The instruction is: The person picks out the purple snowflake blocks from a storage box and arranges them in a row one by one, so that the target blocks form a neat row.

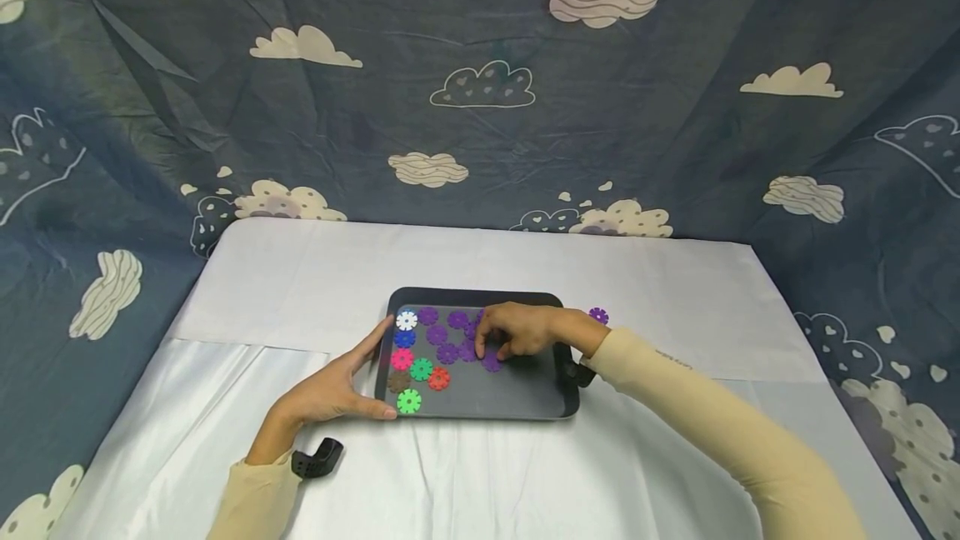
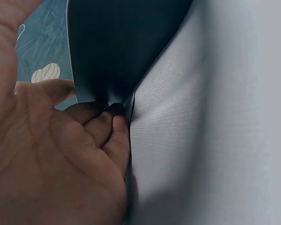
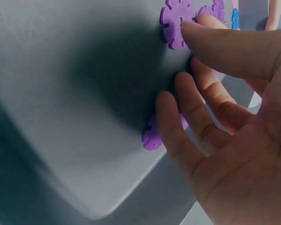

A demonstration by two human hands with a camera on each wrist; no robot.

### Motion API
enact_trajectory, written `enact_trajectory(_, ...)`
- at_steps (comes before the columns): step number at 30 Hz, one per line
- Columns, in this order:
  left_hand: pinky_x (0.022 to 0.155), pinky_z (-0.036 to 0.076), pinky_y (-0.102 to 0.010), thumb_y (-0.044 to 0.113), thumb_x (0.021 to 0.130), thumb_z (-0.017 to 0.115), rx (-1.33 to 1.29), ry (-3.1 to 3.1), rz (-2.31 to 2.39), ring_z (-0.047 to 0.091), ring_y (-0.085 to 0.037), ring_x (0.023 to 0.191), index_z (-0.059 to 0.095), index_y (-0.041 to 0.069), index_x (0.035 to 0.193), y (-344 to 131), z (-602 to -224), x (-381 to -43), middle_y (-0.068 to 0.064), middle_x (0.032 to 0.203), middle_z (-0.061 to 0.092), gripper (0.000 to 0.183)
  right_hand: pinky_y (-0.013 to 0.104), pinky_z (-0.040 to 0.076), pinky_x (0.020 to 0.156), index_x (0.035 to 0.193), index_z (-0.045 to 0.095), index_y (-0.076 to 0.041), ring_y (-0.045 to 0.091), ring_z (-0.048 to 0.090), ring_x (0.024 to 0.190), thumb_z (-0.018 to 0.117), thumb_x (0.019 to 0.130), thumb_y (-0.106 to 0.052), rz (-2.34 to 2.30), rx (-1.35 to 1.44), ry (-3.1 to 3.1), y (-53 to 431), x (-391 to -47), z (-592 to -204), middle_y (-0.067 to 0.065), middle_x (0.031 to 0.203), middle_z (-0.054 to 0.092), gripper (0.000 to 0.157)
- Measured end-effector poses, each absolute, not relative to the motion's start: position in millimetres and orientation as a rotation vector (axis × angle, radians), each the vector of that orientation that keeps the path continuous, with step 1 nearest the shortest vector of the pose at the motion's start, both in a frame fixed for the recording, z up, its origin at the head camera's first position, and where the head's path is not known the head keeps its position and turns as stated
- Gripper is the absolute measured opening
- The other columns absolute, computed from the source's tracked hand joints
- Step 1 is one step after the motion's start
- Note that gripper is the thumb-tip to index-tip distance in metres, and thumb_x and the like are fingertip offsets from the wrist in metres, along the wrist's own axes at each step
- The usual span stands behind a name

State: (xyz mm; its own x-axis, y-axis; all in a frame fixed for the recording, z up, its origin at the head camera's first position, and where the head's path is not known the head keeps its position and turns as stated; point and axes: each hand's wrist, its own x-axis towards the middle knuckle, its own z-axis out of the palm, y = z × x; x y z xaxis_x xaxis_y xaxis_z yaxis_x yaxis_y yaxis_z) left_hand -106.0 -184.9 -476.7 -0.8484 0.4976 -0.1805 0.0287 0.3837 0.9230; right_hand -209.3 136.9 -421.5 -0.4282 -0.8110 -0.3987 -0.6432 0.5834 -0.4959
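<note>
My left hand holds the left side of a dark grey baking tray, thumb at the near corner and index finger along the edge. In the left wrist view, its other fingers bend against the tray's wall. Over the tray, my right hand reaches down among several purple notched snowflake discs. The right wrist view has the thumb touching one purple disc, the index finger mostly hidden behind it. Another purple disc lies behind the remaining, loosely bent fingers.
Along the tray's left side lie white, blue, pink, brown, red and green discs. One purple disc sits beyond the tray's right edge, on the white cloth. A cloud-patterned curtain surrounds the table.
</note>
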Motion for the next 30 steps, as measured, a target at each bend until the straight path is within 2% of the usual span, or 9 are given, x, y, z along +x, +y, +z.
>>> enact_trajectory(5,0.118,0.002,-0.07,0.026,0.071,0.093,0.454,2.218,1.467,-0.002,-0.04,0.154,0.003,0.032,0.163,-184.7,-476.2,-106.5,-0.013,0.169,0.001,0.128,0.03,0.044,0.092,0.105,0.073,-0.021,0.014,0.049,0.099,0.075,0.086,-0.002,-0.331,-1.118,2.198,136.1,-208.6,-422.4,-0.003,0.11,0.055,0.027)
enact_trajectory(11,0.118,0.003,-0.07,0.026,0.071,0.092,0.453,2.218,1.464,-0.002,-0.04,0.154,0.002,0.032,0.162,-184.6,-475.9,-106.3,-0.013,0.169,0.001,0.128,0.031,0.042,0.092,0.103,0.069,-0.021,0.014,0.046,0.099,0.077,0.084,-0.004,-0.306,-1.116,2.191,135.0,-207.0,-424.3,0.0,0.107,0.051,0.027)
enact_trajectory(18,0.118,0.003,-0.07,0.027,0.071,0.092,0.449,2.226,1.45,-0.003,-0.041,0.154,0.002,0.033,0.162,-184.7,-475.2,-106.1,-0.014,0.169,0.0,0.128,0.03,0.04,0.09,0.099,0.066,-0.023,0.013,0.042,0.097,0.078,0.084,-0.005,-0.256,-1.153,2.204,134.7,-204.4,-424.6,-0.004,0.104,0.047,0.027)
enact_trajectory(24,0.118,0.003,-0.07,0.027,0.071,0.092,0.445,2.228,1.449,-0.003,-0.041,0.154,0.002,0.033,0.162,-184.6,-474.4,-106.3,-0.013,0.169,0.0,0.128,0.03,0.041,0.093,0.097,0.066,-0.023,0.012,0.043,0.098,0.077,0.084,-0.002,-0.234,-1.217,2.225,136.7,-203.1,-424.7,-0.005,0.105,0.048,0.027)
enact_trajectory(30,0.119,0.004,-0.07,0.028,0.072,0.092,0.453,2.23,1.446,-0.002,-0.041,0.154,0.001,0.033,0.162,-184.0,-475.1,-105.0,-0.013,0.169,0.0,0.128,0.032,0.044,0.098,0.095,0.067,-0.019,0.012,0.047,0.1,0.078,0.08,0.001,-0.243,-1.288,2.234,139.7,-201.3,-424.3,-0.004,0.103,0.052,0.027)
